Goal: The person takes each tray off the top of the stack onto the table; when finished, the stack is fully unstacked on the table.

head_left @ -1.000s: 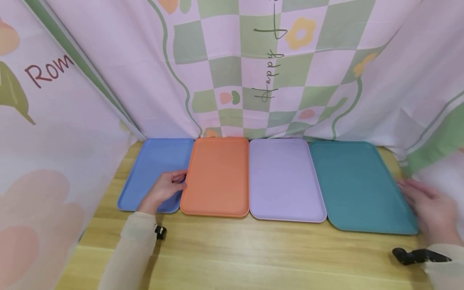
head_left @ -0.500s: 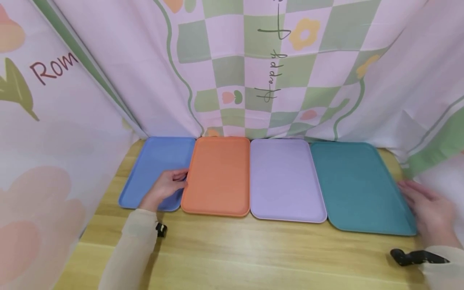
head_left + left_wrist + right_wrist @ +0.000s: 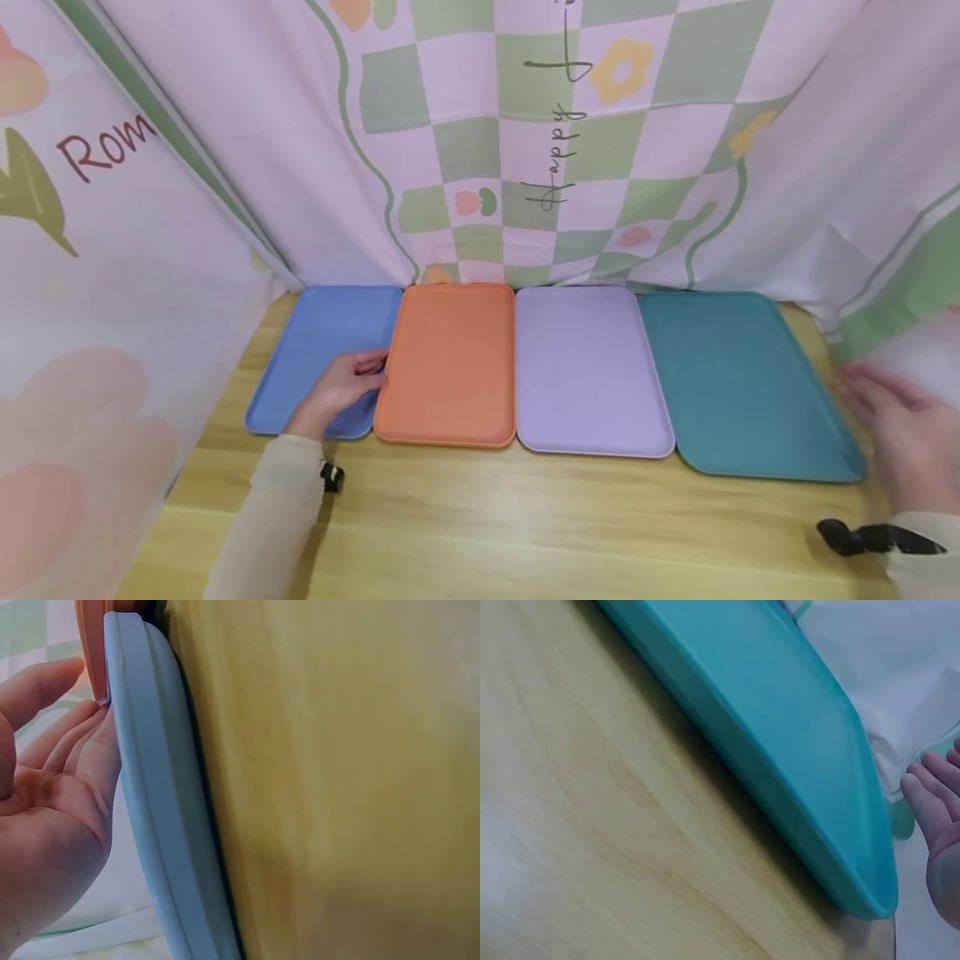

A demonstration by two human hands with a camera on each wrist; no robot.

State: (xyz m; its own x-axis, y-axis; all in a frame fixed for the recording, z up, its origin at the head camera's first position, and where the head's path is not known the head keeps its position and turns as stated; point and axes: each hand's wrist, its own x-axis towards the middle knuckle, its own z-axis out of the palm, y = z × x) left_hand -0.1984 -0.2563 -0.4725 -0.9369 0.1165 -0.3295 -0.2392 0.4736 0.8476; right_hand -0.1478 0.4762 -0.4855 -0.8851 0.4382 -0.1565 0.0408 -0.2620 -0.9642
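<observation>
- Across the back of the desk (image 3: 562,533), a row is formed, from left to right, by the blue tray (image 3: 337,321), the orange tray (image 3: 450,367), the purple tray (image 3: 588,371) and the teal tray (image 3: 742,383); all are laid face up, low-rimmed, side by side.
- The left hand (image 3: 347,387) is held over the right part of the blue tray; its fingers are stretched nearly straight, with the tips set at the seam by the orange tray's left rim; the thumb is parted from the fingers; nothing is gripped.
- The right hand (image 3: 900,425) is placed just beside the teal tray's outer edge; it is blurred from above, but extended fingers and a gap to the rim are shown by the right wrist view; nothing is held.
- The far rims are set close to the patterned curtain (image 3: 502,142); a broad strip of desk is left in front of the row, and narrower strips beside its ends; the teal tray's near edge is brought slightly farther forward than the others.
</observation>
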